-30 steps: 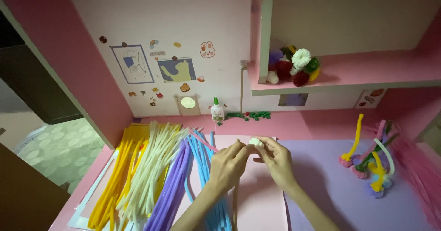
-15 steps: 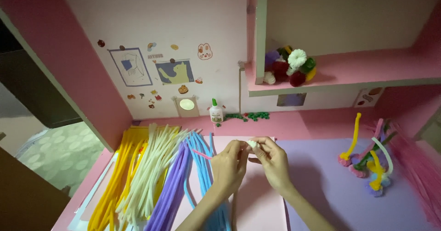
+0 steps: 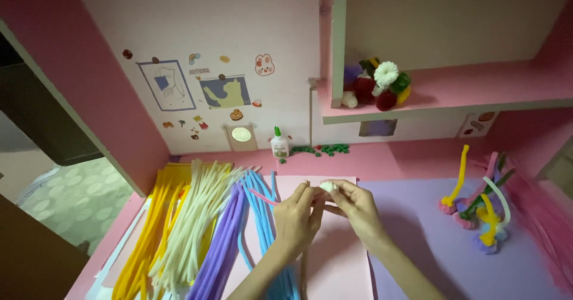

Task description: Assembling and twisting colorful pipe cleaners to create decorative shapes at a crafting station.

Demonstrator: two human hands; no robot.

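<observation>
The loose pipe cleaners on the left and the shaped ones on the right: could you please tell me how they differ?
The loose pipe cleaners lie flat, straight and sorted by colour: yellow, cream, purple, blue. The shaped pipe cleaners are coiled and bent, with stems rising, in mixed colours. The loose ones are many; the shaped ones are few. Both rest on the desk, untouched by either hand.

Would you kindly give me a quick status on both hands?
Left hand and right hand together pinching white fuzzy piece. Pink stem pokes leftward. Nothing blocking.
</observation>
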